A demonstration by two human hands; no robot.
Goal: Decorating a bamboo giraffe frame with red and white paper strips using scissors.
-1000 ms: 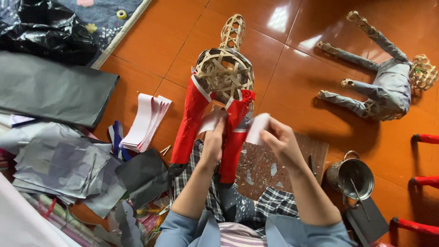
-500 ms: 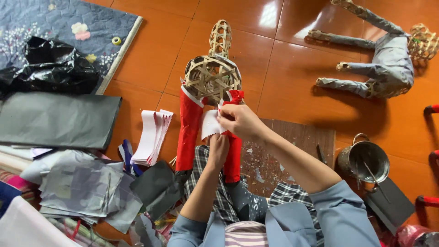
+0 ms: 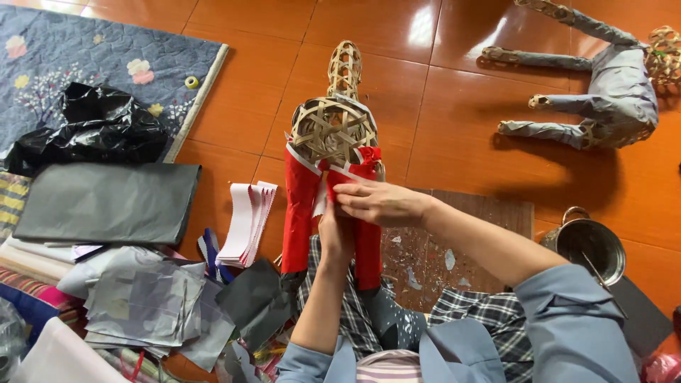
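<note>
A woven bamboo animal frame (image 3: pixel 333 128) rests against my lap, its two legs wrapped in red paper (image 3: pixel 301 213). My left hand (image 3: pixel 335 230) reaches up between the legs and holds the right red leg from below. My right hand (image 3: pixel 379 202) lies across the top of that leg, fingers pressing a white paper strip (image 3: pixel 320 202) onto the red covering. Both hands touch each other at the leg.
A stack of white paper strips (image 3: pixel 245 221) lies left of the frame. Grey and black paper sheets (image 3: pixel 106 202), a black plastic bag (image 3: pixel 92 128) and a floral mat are further left. A metal pot (image 3: pixel 592 245) stands right; a grey-papered bamboo animal (image 3: pixel 603 92) lies far right.
My right hand brought the white strip from the right over to the red leg and now presses it down. The view shifted, with the frame lower and nearer.
</note>
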